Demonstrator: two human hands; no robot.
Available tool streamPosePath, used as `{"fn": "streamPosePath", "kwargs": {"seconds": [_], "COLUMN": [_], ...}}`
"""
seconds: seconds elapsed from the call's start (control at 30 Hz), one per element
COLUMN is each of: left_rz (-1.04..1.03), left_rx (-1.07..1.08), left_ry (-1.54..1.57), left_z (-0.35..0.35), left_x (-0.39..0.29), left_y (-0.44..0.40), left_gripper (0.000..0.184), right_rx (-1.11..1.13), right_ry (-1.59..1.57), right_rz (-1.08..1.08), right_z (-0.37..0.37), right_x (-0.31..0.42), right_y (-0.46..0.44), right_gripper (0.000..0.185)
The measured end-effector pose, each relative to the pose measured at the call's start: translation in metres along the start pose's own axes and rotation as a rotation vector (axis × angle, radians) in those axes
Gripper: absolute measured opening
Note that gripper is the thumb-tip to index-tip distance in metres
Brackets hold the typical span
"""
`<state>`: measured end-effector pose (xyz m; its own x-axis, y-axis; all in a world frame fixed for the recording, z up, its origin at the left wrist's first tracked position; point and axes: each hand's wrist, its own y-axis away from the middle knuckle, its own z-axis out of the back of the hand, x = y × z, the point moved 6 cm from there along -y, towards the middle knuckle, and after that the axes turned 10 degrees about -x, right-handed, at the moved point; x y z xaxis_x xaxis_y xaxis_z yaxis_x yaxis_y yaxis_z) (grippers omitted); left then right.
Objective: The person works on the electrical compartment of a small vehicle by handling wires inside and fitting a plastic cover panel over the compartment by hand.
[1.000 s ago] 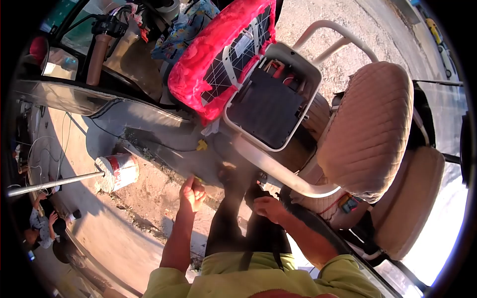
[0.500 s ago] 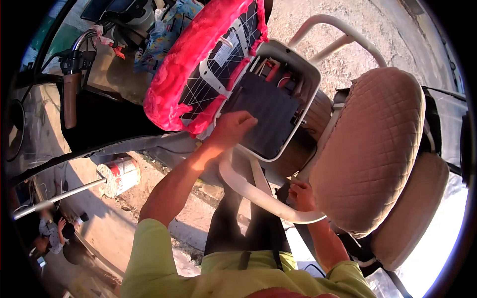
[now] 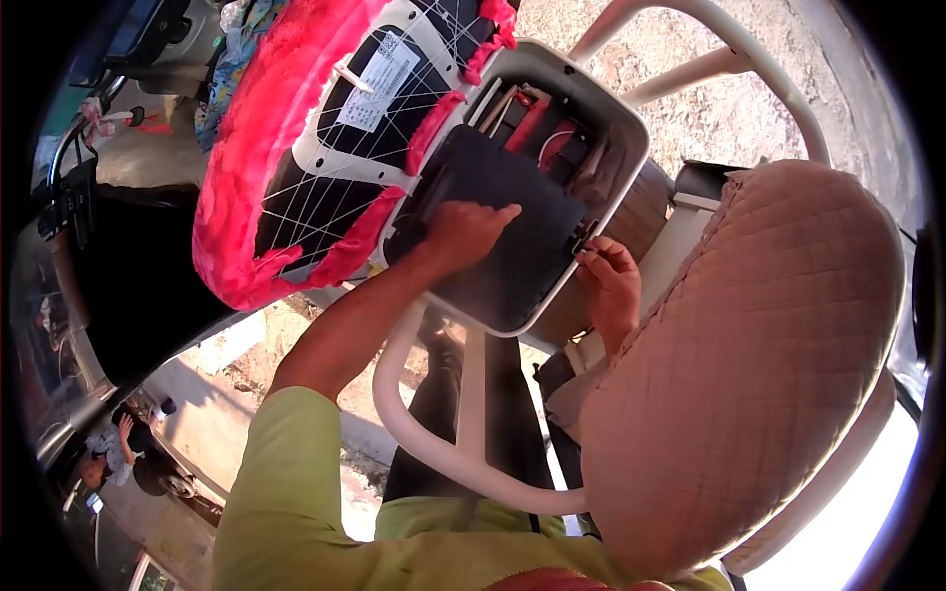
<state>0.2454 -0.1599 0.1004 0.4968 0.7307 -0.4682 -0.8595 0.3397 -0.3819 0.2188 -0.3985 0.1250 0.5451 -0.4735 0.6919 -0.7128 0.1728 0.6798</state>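
My left hand (image 3: 468,234) lies over the dark panel (image 3: 517,236) inside the grey storage box, one finger stretched out and the others partly curled. No object shows in it. My right hand (image 3: 613,281) is at the box's near right rim, its fingertips pinched together beside a small dark latch (image 3: 579,236). Whatever they hold is too small to make out. The box's rim (image 3: 641,148) is pale. Its raised seat lid (image 3: 325,158) has a pink fluffy cover and a white label (image 3: 379,81) on the underside.
A quilted beige seat (image 3: 749,364) stands close to my right arm. White tube rails (image 3: 434,453) curve below and above the box. Red and dark items (image 3: 537,128) fill its far end. Another person (image 3: 118,448) is at lower left. A handlebar (image 3: 74,187) is at far left.
My right hand has risen from below the rail to the box's rim near the latch. My left hand has moved further over the dark panel. The view has moved closer to the box.
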Motion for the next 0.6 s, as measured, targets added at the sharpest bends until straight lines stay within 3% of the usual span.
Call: {"fn": "streamPosePath", "kwargs": {"seconds": [0.2,0.3,0.4,0.6], "left_rz": [-0.033,-0.003,0.017,0.04], "left_rx": [-0.122,-0.098,-0.077,-0.093], "left_ry": [-0.057,-0.052,-0.033,-0.009], "left_z": [0.01,0.008,0.007,0.008], "left_x": [-0.001,-0.002,0.0,-0.002], "left_y": [-0.003,-0.002,0.0,-0.001], "left_gripper": [0.039,0.039,0.038,0.036], "right_rx": [-0.03,-0.098,-0.043,-0.009], "right_ry": [0.593,0.904,0.932,0.953], "right_rz": [0.525,0.637,0.789,0.875], "right_z": [-0.023,-0.044,-0.051,-0.063], "right_x": [0.02,0.038,0.032,0.028], "right_y": [-0.05,-0.045,-0.057,-0.061], "right_gripper": [0.018,0.021,0.023,0.021]}}
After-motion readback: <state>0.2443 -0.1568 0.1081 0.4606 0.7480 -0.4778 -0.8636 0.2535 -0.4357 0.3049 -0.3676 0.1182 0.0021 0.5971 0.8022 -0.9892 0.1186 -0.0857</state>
